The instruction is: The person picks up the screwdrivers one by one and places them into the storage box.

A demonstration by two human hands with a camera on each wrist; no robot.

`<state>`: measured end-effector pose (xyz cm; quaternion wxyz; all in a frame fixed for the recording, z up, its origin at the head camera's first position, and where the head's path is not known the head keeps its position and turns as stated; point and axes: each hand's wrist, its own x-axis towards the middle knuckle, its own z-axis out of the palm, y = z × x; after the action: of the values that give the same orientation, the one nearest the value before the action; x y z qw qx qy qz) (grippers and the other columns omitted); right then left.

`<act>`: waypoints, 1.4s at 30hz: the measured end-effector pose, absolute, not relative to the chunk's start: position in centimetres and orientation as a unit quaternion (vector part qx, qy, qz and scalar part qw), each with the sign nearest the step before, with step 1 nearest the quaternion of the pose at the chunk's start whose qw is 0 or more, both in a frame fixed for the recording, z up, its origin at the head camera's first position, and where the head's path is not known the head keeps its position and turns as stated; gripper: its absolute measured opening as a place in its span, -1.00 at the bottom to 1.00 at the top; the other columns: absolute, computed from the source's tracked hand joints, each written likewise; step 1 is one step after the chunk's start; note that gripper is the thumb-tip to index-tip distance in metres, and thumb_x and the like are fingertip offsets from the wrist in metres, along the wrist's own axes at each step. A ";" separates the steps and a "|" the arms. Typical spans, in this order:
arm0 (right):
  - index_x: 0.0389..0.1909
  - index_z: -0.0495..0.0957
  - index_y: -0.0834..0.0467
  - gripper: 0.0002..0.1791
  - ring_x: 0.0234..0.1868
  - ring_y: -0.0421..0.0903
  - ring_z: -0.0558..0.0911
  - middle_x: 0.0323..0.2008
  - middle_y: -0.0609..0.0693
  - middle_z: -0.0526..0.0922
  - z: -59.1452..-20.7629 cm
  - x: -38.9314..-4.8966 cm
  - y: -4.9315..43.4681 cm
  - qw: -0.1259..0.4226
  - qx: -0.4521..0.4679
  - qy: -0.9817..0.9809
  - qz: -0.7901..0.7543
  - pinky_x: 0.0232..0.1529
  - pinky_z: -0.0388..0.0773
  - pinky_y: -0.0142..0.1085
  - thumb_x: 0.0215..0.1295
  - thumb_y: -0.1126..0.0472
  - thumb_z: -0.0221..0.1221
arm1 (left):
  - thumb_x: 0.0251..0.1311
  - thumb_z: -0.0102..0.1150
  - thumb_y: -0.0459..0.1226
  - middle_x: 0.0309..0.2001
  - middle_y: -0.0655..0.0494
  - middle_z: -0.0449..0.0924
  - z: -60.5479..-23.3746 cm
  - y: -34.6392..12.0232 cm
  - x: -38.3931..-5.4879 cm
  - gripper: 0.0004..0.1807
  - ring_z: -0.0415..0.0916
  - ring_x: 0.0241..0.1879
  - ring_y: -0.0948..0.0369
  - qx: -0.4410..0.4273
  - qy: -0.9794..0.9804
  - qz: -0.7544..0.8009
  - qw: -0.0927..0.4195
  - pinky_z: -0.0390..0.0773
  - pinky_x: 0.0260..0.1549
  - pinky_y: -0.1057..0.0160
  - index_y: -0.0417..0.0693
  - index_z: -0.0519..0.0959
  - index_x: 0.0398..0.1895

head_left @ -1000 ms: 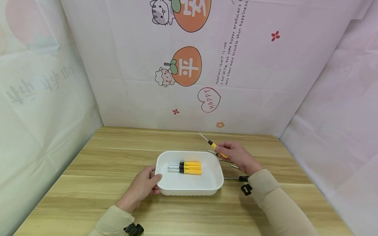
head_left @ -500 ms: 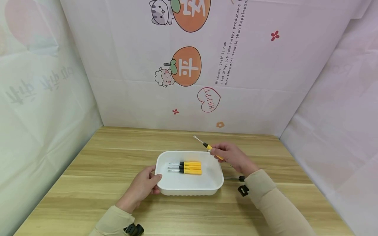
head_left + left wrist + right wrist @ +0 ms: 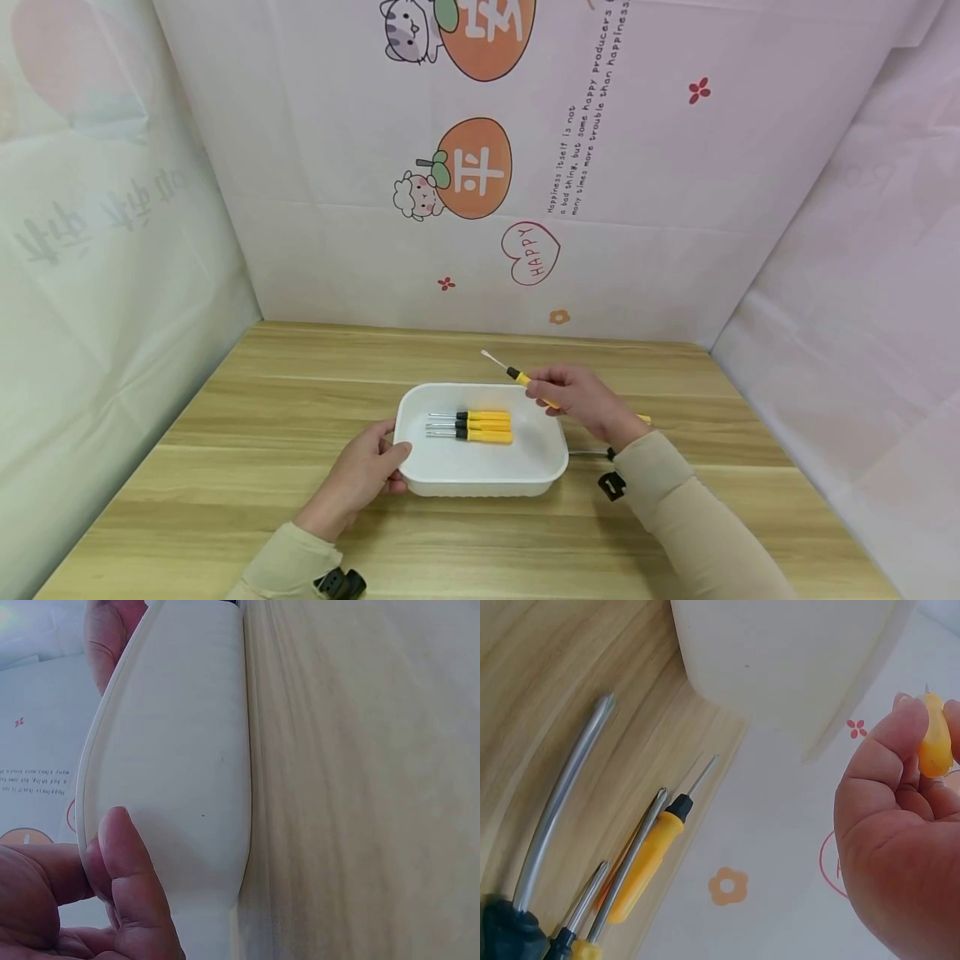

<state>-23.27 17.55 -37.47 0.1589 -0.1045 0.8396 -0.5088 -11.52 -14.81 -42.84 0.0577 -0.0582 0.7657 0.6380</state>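
Note:
A white plastic tray (image 3: pixel 480 488) stands on the wooden table, with three yellow-and-black screwdrivers (image 3: pixel 487 425) lying side by side inside, shafts to the left. My left hand (image 3: pixel 367 465) grips the tray's left end, thumb over the rim; in the left wrist view its fingers (image 3: pixel 131 877) press the outer wall. Over the tray's far right corner, my right hand (image 3: pixel 579 400) holds another screwdriver (image 3: pixel 517 375) by its yellow handle, the shaft pointing up and left. In the right wrist view that handle (image 3: pixel 934 750) sits between thumb and fingers.
Right of the tray, more screwdrivers lie on the table, partly hidden by my right arm: a large dark-handled screwdriver (image 3: pixel 562 799) and smaller yellow-handled screwdrivers (image 3: pixel 646 862). A printed cloth wall (image 3: pixel 360 250) rises behind the table, with cloth at both sides.
My right hand has moved left with the screwdriver, from beyond the tray's right side to over its far right corner. The left hand and tray have stayed put.

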 end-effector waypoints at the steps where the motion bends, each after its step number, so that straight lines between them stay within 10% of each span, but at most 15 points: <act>1: 0.21 0.60 0.27 -0.60 0.05 0.24 0.58 0.06 0.29 0.64 -37.5 -23.2 17.5 0.159 -0.107 0.840 -0.509 -0.05 0.66 -0.25 0.51 0.11 0.23 | 0.48 0.13 -0.30 -0.24 -0.12 0.49 -42.8 -14.8 -11.5 -0.40 0.56 -0.42 0.13 -0.059 0.766 0.638 0.058 0.70 -0.46 0.29 -0.26 0.31 0.52; 42: 0.16 0.65 0.20 -0.61 0.06 0.20 0.60 0.01 0.18 0.70 -38.1 -22.2 15.1 0.193 -0.134 0.845 -0.480 0.02 0.70 -0.18 0.49 0.03 0.26 | 0.49 0.12 -0.31 -0.25 -0.13 0.48 -42.8 -14.8 -11.6 -0.39 0.55 -0.42 0.13 -0.055 0.762 0.642 0.058 0.70 -0.48 0.30 -0.27 0.28 0.53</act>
<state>-22.18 15.06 -38.12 0.1932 -0.1344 0.8452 -0.4798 -11.60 -14.81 -42.79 0.0579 -0.0550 0.7625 0.6421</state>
